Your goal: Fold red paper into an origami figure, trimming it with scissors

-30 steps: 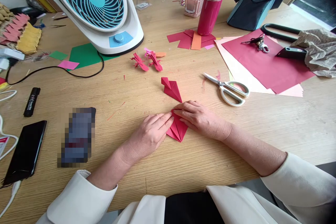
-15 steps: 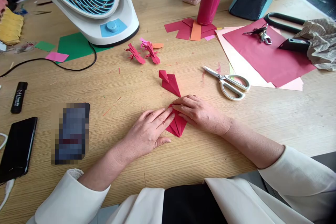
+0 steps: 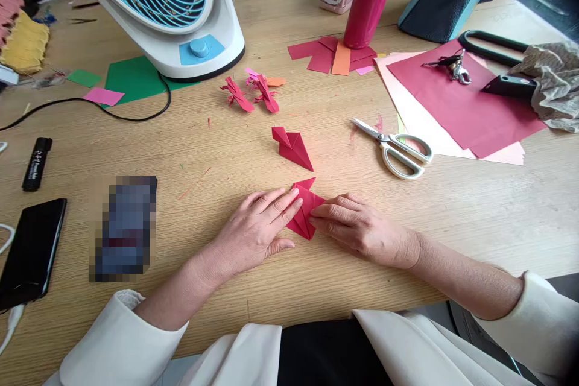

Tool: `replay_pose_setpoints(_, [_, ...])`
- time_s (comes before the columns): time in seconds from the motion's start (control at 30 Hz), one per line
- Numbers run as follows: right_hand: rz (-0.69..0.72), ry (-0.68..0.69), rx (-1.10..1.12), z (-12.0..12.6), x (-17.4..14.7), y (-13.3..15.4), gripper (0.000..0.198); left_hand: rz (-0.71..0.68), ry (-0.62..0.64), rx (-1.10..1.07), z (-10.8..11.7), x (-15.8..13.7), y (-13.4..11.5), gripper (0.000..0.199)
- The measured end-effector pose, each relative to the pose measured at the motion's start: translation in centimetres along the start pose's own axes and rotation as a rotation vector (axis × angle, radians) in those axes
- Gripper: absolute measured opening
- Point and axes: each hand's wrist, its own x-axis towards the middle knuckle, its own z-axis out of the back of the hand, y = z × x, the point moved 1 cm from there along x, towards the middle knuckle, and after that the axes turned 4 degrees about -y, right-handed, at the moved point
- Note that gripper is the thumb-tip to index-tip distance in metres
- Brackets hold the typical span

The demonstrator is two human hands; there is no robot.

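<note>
A folded red paper (image 3: 309, 198) lies on the wooden table, creased, with a thin pointed flap standing out at its top. My left hand (image 3: 259, 226) rests flat, its outstretched fingertips pressing down the paper's left side. On the right edge of the same sheet, my right hand (image 3: 362, 228) pinches the paper between thumb and fingers; the fingertips partly cover that edge. Just beyond sits a second folded red piece (image 3: 294, 149), touched by neither hand. White-handled scissors (image 3: 398, 151) lie spread to the right of it.
Small red paper figures (image 3: 253, 94) lie farther back, near a white and blue fan (image 3: 199, 48). A pink bottle (image 3: 371, 3) stands behind red paper strips (image 3: 321, 55). Red sheets (image 3: 470, 102) with keys are at right. A phone (image 3: 34, 253), marker (image 3: 37, 164) and pixelated object (image 3: 124, 229) lie left.
My right hand has moved down and right, from the paper's top to its right edge, uncovering the upper flap. My left hand stays in place on the paper.
</note>
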Motion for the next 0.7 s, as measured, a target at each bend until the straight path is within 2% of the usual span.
replay_pose_setpoints(0.23, [0.033,-0.025,0.034,-0.14,0.06,-0.12,0.023,0.007,0.024,0.019,0.31,0.18,-0.12,0.065])
replay_pose_setpoints(0.7, [0.053,0.014,0.147,0.08,0.10,-0.11,0.033,0.004,0.060,0.015,0.48,0.16,-0.15,0.065])
